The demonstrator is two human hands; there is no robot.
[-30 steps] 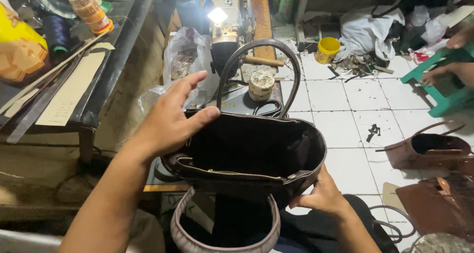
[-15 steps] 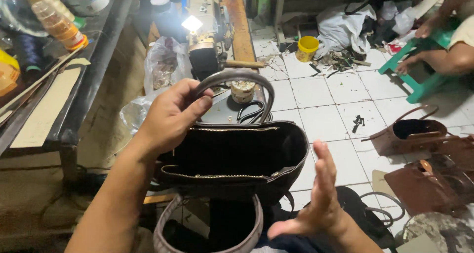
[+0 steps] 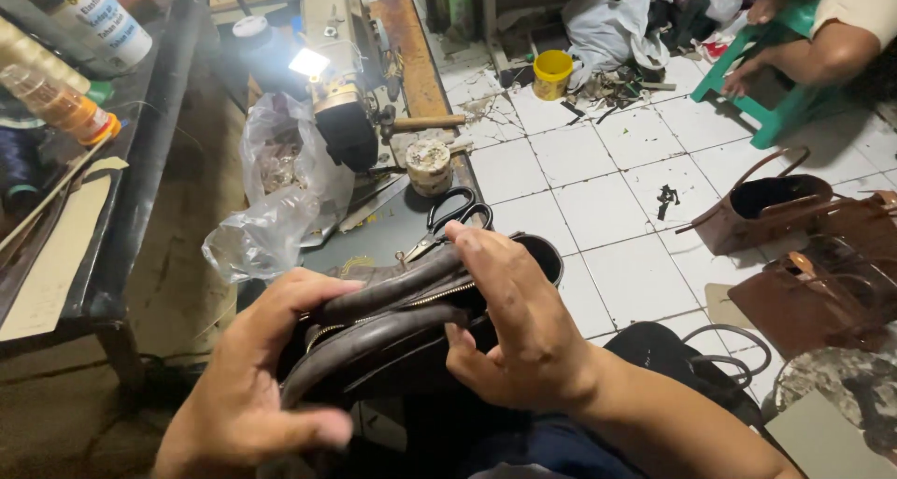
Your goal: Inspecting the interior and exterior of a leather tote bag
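The left hand [image 3: 248,386] grips the near left side of the dark brown leather handbag with curved tube handles [image 3: 402,325], held low before the desk [image 3: 374,236]. Right of it, the right hand [image 3: 519,334] presses the handles flat against the zip: apparently a closing or checking step, needing steady grip.
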